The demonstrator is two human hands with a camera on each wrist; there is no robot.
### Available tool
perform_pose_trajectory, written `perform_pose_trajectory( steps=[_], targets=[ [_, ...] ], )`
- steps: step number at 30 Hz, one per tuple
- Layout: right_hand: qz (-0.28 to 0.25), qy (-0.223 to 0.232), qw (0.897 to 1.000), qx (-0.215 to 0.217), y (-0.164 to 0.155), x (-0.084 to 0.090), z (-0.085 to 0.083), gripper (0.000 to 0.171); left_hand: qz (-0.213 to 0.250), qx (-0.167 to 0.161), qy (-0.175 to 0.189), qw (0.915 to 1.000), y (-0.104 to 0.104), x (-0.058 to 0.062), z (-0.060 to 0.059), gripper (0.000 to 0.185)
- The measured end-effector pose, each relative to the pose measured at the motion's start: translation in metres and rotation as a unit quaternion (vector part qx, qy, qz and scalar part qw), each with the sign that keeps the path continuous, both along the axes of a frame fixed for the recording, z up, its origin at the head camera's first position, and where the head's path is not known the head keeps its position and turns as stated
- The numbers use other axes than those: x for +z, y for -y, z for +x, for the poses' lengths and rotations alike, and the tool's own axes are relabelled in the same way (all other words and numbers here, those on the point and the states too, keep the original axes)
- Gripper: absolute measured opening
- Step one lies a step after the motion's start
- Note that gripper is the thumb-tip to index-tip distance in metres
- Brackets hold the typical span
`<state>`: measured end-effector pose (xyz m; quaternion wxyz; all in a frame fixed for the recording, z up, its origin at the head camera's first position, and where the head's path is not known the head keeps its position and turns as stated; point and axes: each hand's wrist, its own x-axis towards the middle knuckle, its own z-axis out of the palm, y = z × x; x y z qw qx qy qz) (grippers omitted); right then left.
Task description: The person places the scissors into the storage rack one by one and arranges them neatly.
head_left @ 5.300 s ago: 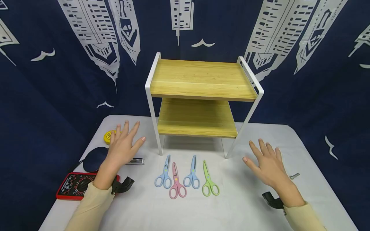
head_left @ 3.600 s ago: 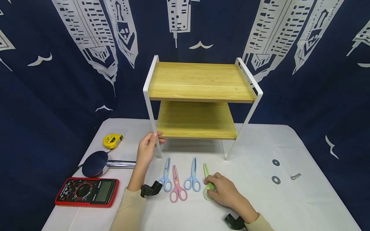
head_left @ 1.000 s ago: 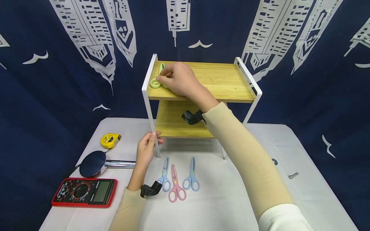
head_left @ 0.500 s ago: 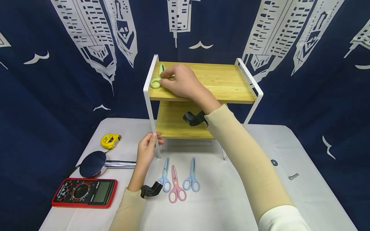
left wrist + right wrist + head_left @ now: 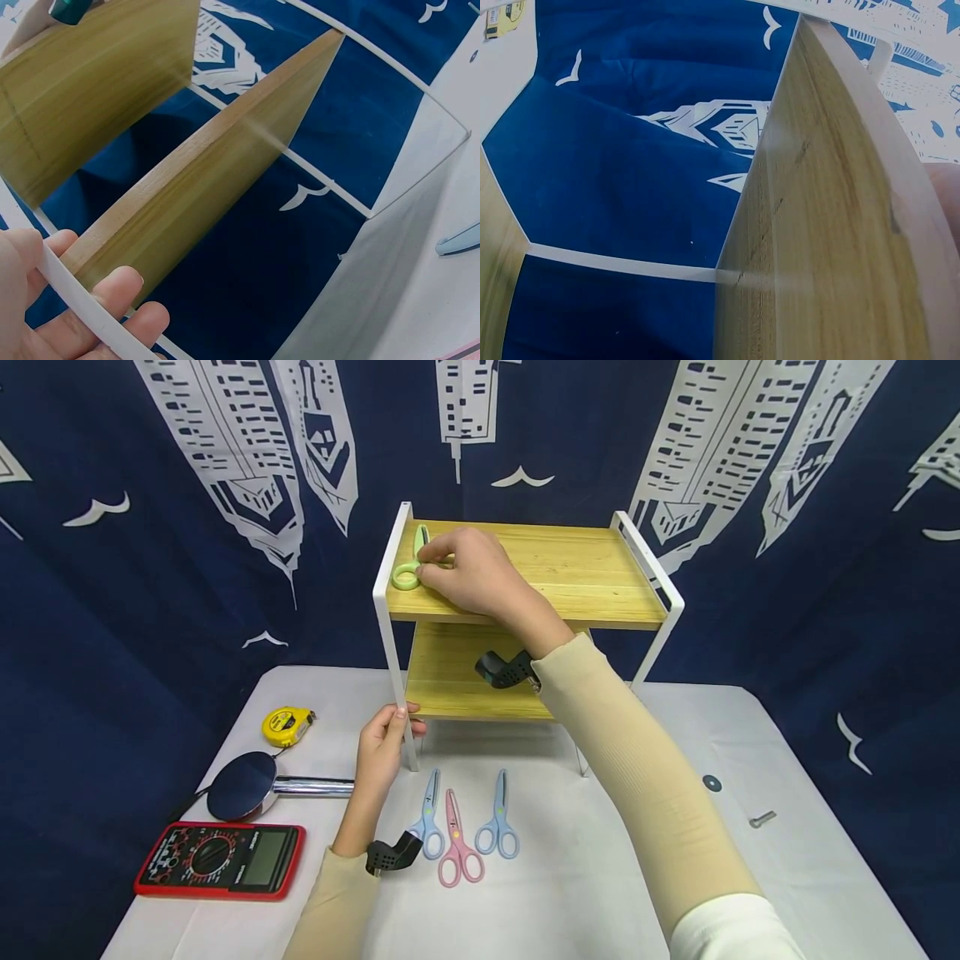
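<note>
The two-tier shelf [image 5: 525, 568] has pale wooden boards with a visible grain, smooth and matt, in a white painted frame. The green scissors [image 5: 411, 564] on its top board at 9 o'clock look like smooth plastic, as do the blue and pink pairs (pastel, faintly glossy). The table [image 5: 637, 877] wears a matt white cloth. The chrome shower head [image 5: 243, 785] shines like a mirror. The backdrop [image 5: 150, 610] is printed cloth.

Pale green scissors [image 5: 409, 565], perhaps mint
</note>
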<state>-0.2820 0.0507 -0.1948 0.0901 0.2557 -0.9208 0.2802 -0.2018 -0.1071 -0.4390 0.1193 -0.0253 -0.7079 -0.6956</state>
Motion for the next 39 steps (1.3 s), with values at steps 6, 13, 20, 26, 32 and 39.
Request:
perform_pose_trajectory(
  steps=[6,13,20,26,32,39],
  targets=[
    [-0.004,-0.003,1.0,-0.003,0.0,0.0,0.0,0.033,-0.001,0.001,-0.001,1.0,0.0,0.0,0.0,0.032],
    [-0.058,-0.033,0.998,-0.014,-0.003,-0.002,0.004,0.032,-0.005,0.001,0.0,1.0,0.0,-0.001,-0.001,0.033],
    [-0.181,-0.253,0.95,0.034,-0.015,-0.017,0.028,0.024,-0.004,0.003,0.0,1.0,0.0,-0.001,-0.001,0.032],
    [-0.235,-0.351,0.896,0.134,-0.04,-0.07,0.068,0.013,0.002,0.003,-0.006,1.0,-0.001,0.0,0.0,0.031],
    [-0.274,-0.334,0.885,0.174,-0.07,-0.153,0.11,0.011,0.002,-0.002,0.003,1.0,-0.004,0.0,0.001,0.031],
    [-0.118,0.005,0.992,0.033,-0.087,-0.251,0.142,0.013,0.004,0.004,-0.001,1.0,-0.002,0.001,-0.001,0.031]
  ],
)
